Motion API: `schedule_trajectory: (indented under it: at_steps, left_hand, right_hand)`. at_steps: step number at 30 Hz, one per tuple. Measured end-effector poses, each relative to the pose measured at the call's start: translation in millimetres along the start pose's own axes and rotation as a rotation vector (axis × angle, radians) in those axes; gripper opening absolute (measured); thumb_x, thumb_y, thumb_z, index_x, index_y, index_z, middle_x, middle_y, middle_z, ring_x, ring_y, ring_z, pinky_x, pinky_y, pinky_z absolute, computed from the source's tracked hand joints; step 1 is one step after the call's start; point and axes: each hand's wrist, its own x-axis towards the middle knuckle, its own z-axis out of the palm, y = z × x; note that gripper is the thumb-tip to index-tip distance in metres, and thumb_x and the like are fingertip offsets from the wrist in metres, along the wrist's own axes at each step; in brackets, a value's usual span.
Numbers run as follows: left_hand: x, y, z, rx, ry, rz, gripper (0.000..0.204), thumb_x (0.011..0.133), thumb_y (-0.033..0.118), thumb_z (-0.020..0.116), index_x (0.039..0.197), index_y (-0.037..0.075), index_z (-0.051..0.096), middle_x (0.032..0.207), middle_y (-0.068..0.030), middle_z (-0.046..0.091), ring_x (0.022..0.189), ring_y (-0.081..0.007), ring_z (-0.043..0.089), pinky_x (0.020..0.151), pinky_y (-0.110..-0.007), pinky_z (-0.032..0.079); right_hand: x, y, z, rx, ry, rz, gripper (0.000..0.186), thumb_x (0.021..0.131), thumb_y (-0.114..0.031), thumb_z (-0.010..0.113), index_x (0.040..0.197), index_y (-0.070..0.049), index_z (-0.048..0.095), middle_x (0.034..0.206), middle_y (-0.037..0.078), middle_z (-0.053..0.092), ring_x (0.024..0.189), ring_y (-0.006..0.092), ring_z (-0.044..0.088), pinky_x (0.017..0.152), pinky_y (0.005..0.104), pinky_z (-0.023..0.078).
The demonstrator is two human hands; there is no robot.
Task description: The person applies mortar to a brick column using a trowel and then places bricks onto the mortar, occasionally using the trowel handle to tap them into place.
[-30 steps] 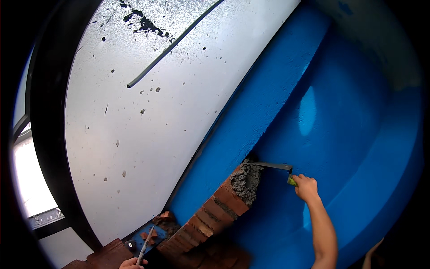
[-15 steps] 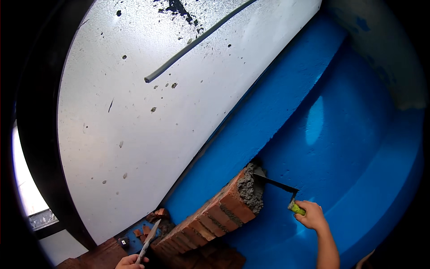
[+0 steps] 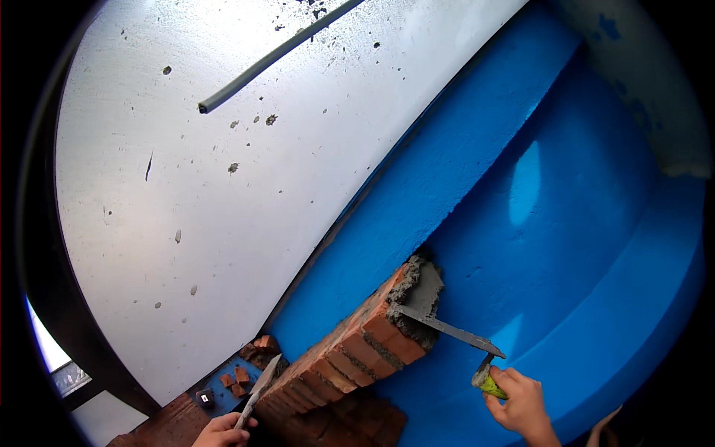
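My right hand (image 3: 523,406) grips the yellow-green handle of a trowel (image 3: 458,333). The trowel's blade lies edge-on against the grey mortar (image 3: 426,287) on the end of a red brick pier (image 3: 350,357). Part of the mortar is smooth, while its rim is rough and lumpy. At the lower edge my left hand (image 3: 226,430) is closed around a flat, mortar-smeared blade tool (image 3: 261,387), which points up beside the lower bricks. Its exact kind cannot be made out.
A blue wall (image 3: 566,216) with a ledge (image 3: 447,164) runs beside the pier. To the left is a splattered white panel (image 3: 208,201) with a grey tube (image 3: 275,56) across it. Broken brick pieces (image 3: 237,380) and a small dark box (image 3: 205,398) lie low.
My right hand and the trowel have moved down, and the blade now meets the mortar's near edge. More smoothed mortar shows. The view has shifted slightly; my left hand still holds the blade tool.
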Motion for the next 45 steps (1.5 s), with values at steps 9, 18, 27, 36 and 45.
schedule_trajectory:
  at_steps: [9, 18, 27, 36, 45]
  left_hand:
    - [6.3, 3.3, -3.9, 0.025, -0.025, -0.042, 0.029, 0.087, 0.009, 0.053, 0.115, 0.006, 0.055, 0.058, 0.0033, 0.042, 0.042, -0.0074, 0.038, 0.038, -0.021, 0.033]
    - [1.8, -0.1, -5.0, 0.027, -0.011, -0.047, 0.030, 0.086, 0.007, 0.052, 0.116, 0.005, 0.054, 0.060, 0.0022, 0.044, 0.042, -0.0084, 0.037, 0.039, -0.022, 0.035]
    - [-8.0, -6.6, -22.1, -0.004, -0.003, -0.059, 0.030, 0.086, 0.007, 0.052, 0.116, 0.005, 0.054, 0.062, 0.0030, 0.044, 0.043, -0.0077, 0.038, 0.038, -0.022, 0.034]
    - [-14.8, 2.9, -25.4, 0.007, 0.005, -0.042, 0.028, 0.088, 0.007, 0.052, 0.116, 0.005, 0.053, 0.059, 0.0028, 0.042, 0.042, -0.0078, 0.037, 0.038, -0.022, 0.032]
    - [-10.4, 15.1, -9.1, 0.093, -0.031, -0.082, 0.028, 0.088, 0.007, 0.050, 0.115, 0.004, 0.054, 0.059, 0.0021, 0.042, 0.043, -0.0085, 0.037, 0.039, -0.022, 0.033]
  right_hand:
    - [22.6, 7.3, -19.9, -0.064, 0.167, 0.071, 0.041, 0.069, -0.016, 0.068, 0.108, -0.005, 0.064, 0.082, 0.011, 0.061, 0.069, 0.0317, 0.061, 0.059, 0.0414, 0.047]
    - [145.2, 16.3, -20.4, -0.530, 0.138, -0.493, 0.036, 0.071, -0.004, 0.063, 0.106, -0.015, 0.064, 0.085, 0.003, 0.061, 0.078, 0.0225, 0.057, 0.077, 0.0385, 0.040]
    - [183.9, 61.0, 5.3, -0.727, 0.045, -0.355, 0.041, 0.071, -0.001, 0.063, 0.109, -0.018, 0.064, 0.088, 0.004, 0.060, 0.087, 0.0228, 0.058, 0.085, 0.0393, 0.039]
    - [123.9, 47.6, -51.7, -0.176, -0.110, -0.082, 0.044, 0.069, -0.007, 0.070, 0.112, -0.015, 0.068, 0.103, 0.006, 0.066, 0.099, 0.0244, 0.059, 0.094, 0.0381, 0.042]
    - [46.1, 54.6, -45.9, -0.018, -0.011, -0.002, 0.044, 0.068, -0.010, 0.071, 0.111, -0.007, 0.066, 0.093, 0.013, 0.065, 0.076, 0.0280, 0.062, 0.066, 0.0357, 0.049]
